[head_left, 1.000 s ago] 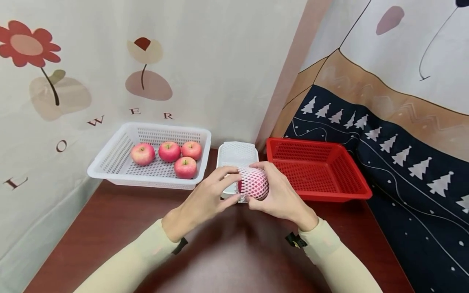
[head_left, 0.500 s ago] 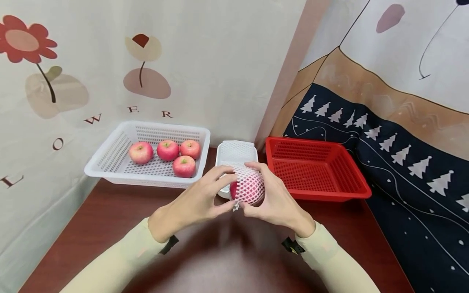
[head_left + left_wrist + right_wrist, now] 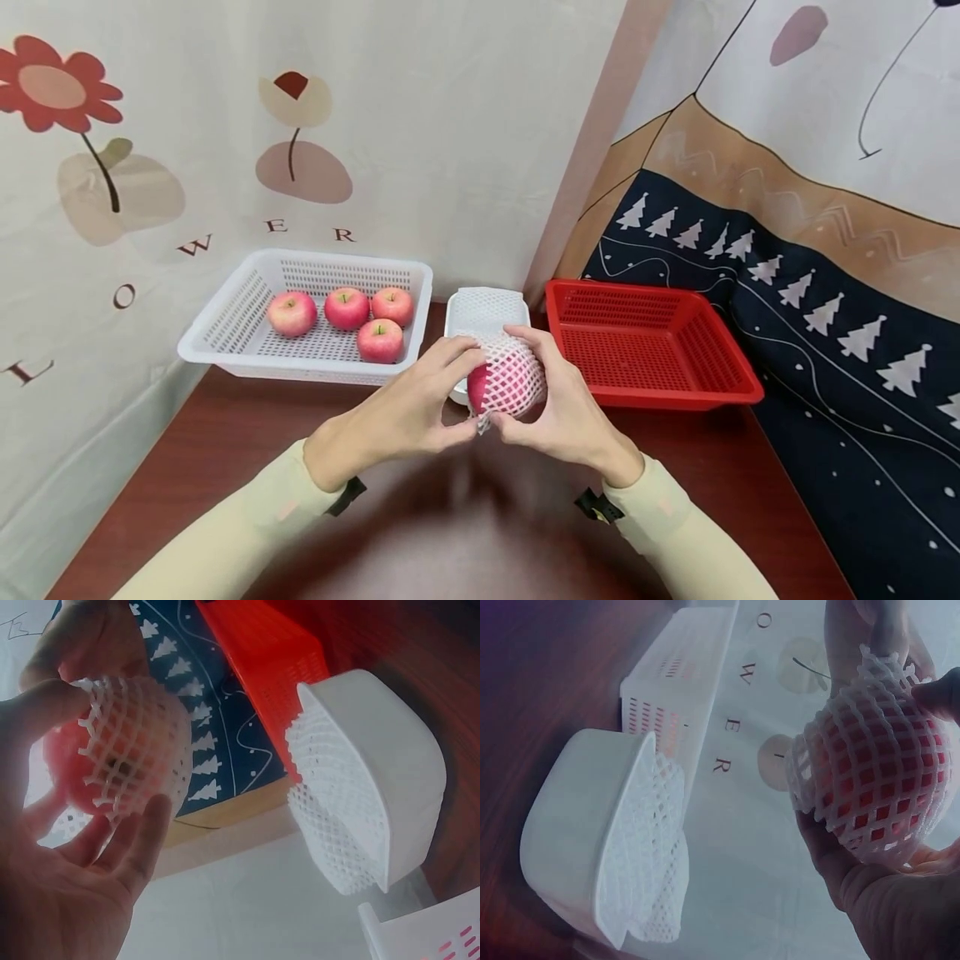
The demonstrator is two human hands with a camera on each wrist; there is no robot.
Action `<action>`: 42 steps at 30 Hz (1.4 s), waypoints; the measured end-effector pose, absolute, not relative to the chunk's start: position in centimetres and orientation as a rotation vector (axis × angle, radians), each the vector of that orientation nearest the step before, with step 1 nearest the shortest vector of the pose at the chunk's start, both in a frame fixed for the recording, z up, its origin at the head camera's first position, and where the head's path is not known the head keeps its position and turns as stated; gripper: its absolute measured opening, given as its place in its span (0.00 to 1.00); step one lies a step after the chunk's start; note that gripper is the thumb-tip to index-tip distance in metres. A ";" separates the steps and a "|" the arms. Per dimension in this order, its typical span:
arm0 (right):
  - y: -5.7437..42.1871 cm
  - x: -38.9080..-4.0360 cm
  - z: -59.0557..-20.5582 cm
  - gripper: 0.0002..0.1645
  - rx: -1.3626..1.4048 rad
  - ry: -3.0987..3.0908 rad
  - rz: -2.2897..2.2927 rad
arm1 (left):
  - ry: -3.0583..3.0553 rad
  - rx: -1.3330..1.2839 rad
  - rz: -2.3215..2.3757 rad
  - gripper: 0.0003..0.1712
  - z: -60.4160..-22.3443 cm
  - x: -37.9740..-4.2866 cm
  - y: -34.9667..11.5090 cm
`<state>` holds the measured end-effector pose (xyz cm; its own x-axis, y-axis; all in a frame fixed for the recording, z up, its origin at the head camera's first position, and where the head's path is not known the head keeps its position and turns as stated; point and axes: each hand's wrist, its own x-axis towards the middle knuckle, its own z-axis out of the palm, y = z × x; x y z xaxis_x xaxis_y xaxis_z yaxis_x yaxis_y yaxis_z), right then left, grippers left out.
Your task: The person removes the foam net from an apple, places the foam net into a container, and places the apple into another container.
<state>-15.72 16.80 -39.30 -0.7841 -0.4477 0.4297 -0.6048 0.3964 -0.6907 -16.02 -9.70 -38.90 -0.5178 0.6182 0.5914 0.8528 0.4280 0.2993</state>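
A red apple point(image 3: 476, 389) is held up between both hands over the table, partly covered by a white foam fruit net point(image 3: 516, 377). The right hand point(image 3: 576, 408) grips the netted side, thumb below and fingers above. At the net's open edge, the left hand point(image 3: 408, 408) holds the rim with its thumb and fingertips; bare red skin shows there. The left wrist view shows the left fingers curled along the net point(image 3: 142, 742). In the right wrist view the net point(image 3: 877, 765) covers most of the apple. Behind the hands stands a white tub point(image 3: 453, 321) of flat foam nets point(image 3: 487, 307).
A white plastic basket point(image 3: 206, 354) with several apples point(image 3: 347, 310) stands at the back left. To the right is a red plastic basket point(image 3: 720, 379). Everything is on a dark reddish-brown table point(image 3: 225, 442), with printed curtains point(image 3: 450, 150) hanging close behind.
The apple and both hands have shifted slightly left and nearer the person over the first half second. Since then they have stayed almost in place.
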 end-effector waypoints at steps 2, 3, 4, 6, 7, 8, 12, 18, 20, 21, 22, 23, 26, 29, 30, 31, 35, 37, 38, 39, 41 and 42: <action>16.7 -15.8 -39.2 0.62 0.955 -2.467 1.349 | -2.293 -1.250 -0.806 0.42 -38.9 -16.1 -9.6; 16.7 -15.8 -39.2 0.62 0.959 -2.467 1.352 | -2.288 -1.246 -0.801 0.43 -38.9 -16.2 -9.6; 16.7 -15.9 -39.2 0.62 0.963 -2.468 1.355 | -2.282 -1.243 -0.797 0.44 -38.9 -16.2 -9.6; 16.8 -15.9 -39.2 0.62 0.969 -2.479 1.362 | -2.266 -1.235 -0.789 0.45 -39.0 -16.3 -9.6; 16.8 -15.8 -39.2 0.62 0.976 -2.487 1.366 | -2.259 -1.228 -0.785 0.46 -39.1 -16.3 -9.6; 16.8 -15.8 -39.2 0.62 0.982 -2.495 1.367 | -2.253 -1.219 -0.783 0.46 -39.1 -16.3 -9.6; 17.2 -15.8 -39.4 0.61 1.011 -2.527 1.355 | -2.252 -1.179 -0.783 0.46 -39.2 -16.3 -9.6; 18.1 -16.0 -39.3 0.59 1.073 -2.509 1.380 | -2.277 -1.112 -0.870 0.48 -39.1 -16.2 -9.9; 18.5 -16.1 -39.3 0.56 1.078 -2.494 1.349 | -2.286 -1.099 -0.908 0.49 -39.0 -16.1 -10.0; 18.6 -16.2 -39.3 0.54 1.081 -2.487 1.330 | -2.290 -1.096 -0.925 0.49 -38.9 -16.1 -10.1; 18.7 -16.2 -39.3 0.52 1.083 -2.481 1.307 | -2.294 -1.092 -0.932 0.49 -38.9 -16.0 -10.2; 18.8 -16.3 -39.4 0.50 1.085 -2.479 1.278 | -2.299 -1.090 -0.934 0.49 -38.8 -16.0 -10.3; 18.9 -16.4 -39.4 0.46 1.098 -2.473 1.189 | -2.305 -1.090 -0.928 0.49 -38.8 -15.9 -10.5; 19.0 -16.5 -39.5 0.43 1.114 -2.449 1.123 | -2.298 -1.098 -0.920 0.49 -39.0 -16.0 -10.6; 19.1 -16.5 -39.5 0.41 1.115 -2.434 1.110 | -2.293 -1.105 -0.922 0.49 -39.0 -16.1 -10.6; 19.2 -16.6 -39.5 0.40 1.113 -2.416 1.102 | -2.290 -1.111 -0.921 0.50 -39.1 -16.1 -10.6; 19.4 -16.7 -39.5 0.33 1.093 -2.352 1.084 | -2.295 -1.120 -0.916 0.51 -39.1 -16.3 -10.7; 19.5 -16.8 -39.5 0.31 1.083 -2.333 1.082 | -2.304 -1.113 -0.915 0.51 -39.1 -16.3 -10.6; 19.5 -16.8 -39.5 0.31 1.079 -2.333 1.084 | -2.308 -1.108 -0.917 0.51 -39.1 -16.4 -10.6; 19.6 -16.8 -39.5 0.30 1.076 -2.335 1.085 | -2.309 -1.104 -0.925 0.51 -39.1 -16.4 -10.6; 19.8 -16.8 -39.6 0.29 1.065 -2.348 1.087 | -2.311 -1.097 -0.939 0.50 -39.1 -16.5 -10.5; 19.9 -16.7 -39.6 0.29 1.061 -2.356 1.088 | -2.312 -1.094 -0.947 0.50 -39.1 -16.5 -10.5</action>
<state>-16.74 19.89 -39.56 -0.6653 -0.4896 0.5637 -0.7466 0.4289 -0.5086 -16.50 -10.50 -39.09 -0.6071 0.5117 0.6079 0.7912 0.4608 0.4021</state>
